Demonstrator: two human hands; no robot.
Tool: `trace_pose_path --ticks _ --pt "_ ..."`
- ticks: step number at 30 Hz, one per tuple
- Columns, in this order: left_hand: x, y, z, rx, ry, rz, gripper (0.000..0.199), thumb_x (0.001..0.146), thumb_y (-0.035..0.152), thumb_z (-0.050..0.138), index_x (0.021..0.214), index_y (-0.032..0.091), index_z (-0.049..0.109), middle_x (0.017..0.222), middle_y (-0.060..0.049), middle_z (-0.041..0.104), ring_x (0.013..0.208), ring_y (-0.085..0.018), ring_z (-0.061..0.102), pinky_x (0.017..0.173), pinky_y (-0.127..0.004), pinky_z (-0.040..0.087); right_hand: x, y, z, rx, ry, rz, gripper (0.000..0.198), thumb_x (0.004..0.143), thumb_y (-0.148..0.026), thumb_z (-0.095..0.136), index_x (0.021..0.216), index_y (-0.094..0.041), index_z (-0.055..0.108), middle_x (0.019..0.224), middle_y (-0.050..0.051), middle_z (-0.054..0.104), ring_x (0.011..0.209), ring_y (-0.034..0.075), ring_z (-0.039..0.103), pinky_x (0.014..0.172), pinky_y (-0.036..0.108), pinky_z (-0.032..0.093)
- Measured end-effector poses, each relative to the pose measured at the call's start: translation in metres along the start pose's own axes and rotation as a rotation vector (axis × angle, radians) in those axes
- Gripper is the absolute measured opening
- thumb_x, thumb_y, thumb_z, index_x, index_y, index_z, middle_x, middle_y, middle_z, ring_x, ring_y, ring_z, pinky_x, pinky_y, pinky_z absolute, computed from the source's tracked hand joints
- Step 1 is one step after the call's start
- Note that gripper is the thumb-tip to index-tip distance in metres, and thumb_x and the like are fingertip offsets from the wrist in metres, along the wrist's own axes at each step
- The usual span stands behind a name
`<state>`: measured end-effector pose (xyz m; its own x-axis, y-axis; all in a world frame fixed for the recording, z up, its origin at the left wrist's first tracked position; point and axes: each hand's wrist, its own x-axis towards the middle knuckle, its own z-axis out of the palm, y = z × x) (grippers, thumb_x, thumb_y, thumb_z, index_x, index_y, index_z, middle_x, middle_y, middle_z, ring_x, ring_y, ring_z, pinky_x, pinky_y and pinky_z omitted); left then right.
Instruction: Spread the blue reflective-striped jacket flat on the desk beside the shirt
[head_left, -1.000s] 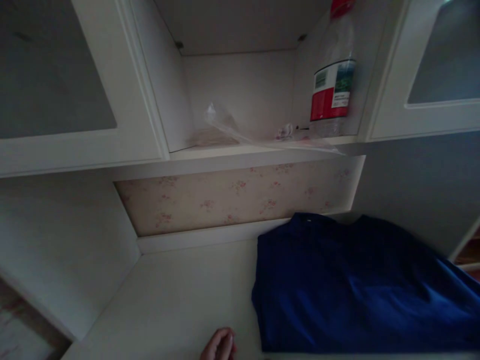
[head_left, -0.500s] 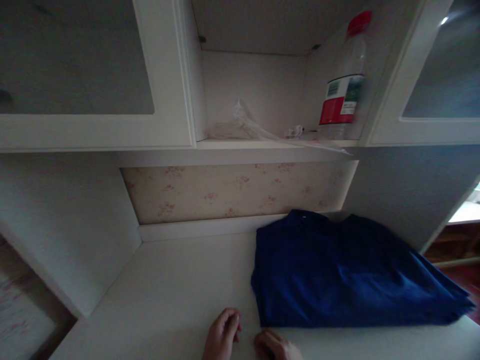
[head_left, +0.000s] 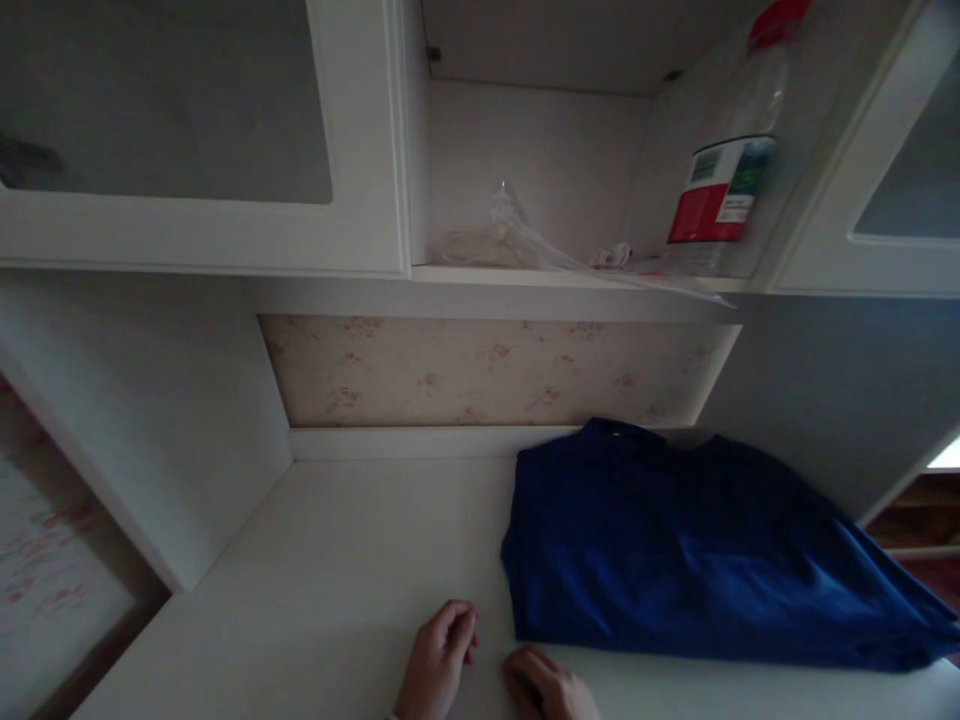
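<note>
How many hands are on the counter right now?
2. The left hand rests on the counter; the right hand lies beside it, near the blue garment. Neither holds anything.

shirt (head_left: 697, 560) on counter (head_left: 337, 560), right | bottle (head_left: 724, 170) on shelf (head_left: 525, 278) above

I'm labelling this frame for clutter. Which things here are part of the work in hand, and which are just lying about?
In hand:
left hand, curled on the white counter
right hand
folded blue garment, just beyond both hands

Lying about:
plastic bottle with a red cap
clear plastic bag on the shelf
</note>
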<state>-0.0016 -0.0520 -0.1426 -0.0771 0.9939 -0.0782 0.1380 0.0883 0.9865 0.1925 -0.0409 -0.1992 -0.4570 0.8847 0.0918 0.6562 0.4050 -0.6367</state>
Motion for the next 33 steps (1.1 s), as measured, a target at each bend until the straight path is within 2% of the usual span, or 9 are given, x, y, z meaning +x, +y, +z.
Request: trace_pose_path --ticks 8,23,33 --pt "0.001 0.001 -0.003 0.015 0.013 -0.002 0.047 0.085 0.059 0.047 0.095 0.017 0.064 0.07 -0.001 0.061 0.066 -0.017 0.057 0.065 -0.027 0.046 0.0 -0.011 -0.009 0.009 -0.008 -0.003 0.025 0.09 -0.034 0.039 0.092 -0.028 0.064 0.093 0.001 0.069 0.076 0.014 0.067 0.067 0.02 0.046" --pt "0.01 -0.004 0.001 0.084 -0.049 0.036 0.038 0.088 0.053 0.046 0.087 0.019 0.062 0.068 0.001 0.058 0.062 -0.014 0.054 0.062 -0.024 0.042 0.008 0.001 -0.006 -0.008 -0.033 0.016 0.023 0.086 -0.031 0.045 0.092 -0.03 0.067 0.091 0.0 0.069 0.078 0.015 0.066 0.07 0.02 0.045" --pt "0.01 -0.005 0.0 0.112 -0.031 0.016 0.041 0.087 0.054 0.045 0.094 0.018 0.064 0.069 0.0 0.06 0.063 -0.015 0.056 0.062 -0.024 0.045 0.008 -0.006 -0.008 -0.021 -0.012 0.033 0.021 0.085 -0.03 0.046 0.088 -0.031 0.067 0.088 -0.001 0.069 0.074 0.014 0.065 0.065 0.019 0.044"
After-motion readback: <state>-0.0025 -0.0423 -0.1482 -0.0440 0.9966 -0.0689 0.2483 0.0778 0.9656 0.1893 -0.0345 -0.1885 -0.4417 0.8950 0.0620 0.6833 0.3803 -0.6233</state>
